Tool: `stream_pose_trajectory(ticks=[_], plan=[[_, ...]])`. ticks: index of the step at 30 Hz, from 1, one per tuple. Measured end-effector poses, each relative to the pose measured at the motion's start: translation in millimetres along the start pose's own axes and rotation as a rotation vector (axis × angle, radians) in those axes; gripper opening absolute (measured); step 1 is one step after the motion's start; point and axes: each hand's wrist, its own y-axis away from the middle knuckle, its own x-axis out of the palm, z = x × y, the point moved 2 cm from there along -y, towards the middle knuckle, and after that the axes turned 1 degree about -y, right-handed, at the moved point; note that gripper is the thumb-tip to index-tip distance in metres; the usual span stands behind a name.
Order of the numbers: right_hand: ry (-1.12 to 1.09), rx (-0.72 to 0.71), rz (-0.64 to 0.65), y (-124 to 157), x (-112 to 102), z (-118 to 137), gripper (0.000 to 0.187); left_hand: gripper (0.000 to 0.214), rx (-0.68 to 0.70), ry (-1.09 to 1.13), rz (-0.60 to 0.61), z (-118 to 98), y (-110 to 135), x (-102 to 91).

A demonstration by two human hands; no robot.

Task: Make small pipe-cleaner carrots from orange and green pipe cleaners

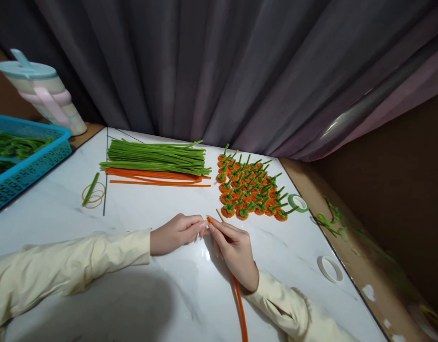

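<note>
Fingers (224, 229) of left hand (176, 234) and right hand (238, 251) meet, closely pinching an orange strip (240, 304).

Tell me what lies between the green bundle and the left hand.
In the head view, orange strips lie along the near edge of the green bundle, then white tabletop up to the left hand.

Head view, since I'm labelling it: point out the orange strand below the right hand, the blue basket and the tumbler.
Orange strand (240, 304): head view, lower stretch.
Blue basket (30, 174): head view, side wall.
Tumbler (51, 103): head view, handle.
</note>
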Motion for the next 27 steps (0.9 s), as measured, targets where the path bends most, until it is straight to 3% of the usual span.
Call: stream_pose_trajectory(ticks=[13,27], plan=[[0.151,-0.287,-0.003,3.9,-0.4,2.6,0.028,0.035,-0.001,-0.026,0.006,0.3,0.7,0.3],[0.329,-0.39,0.033,8.7,-1.7,-4.8,0.036,0.035,-0.011,-0.049,0.015,3.1,0.2,-0.2]])
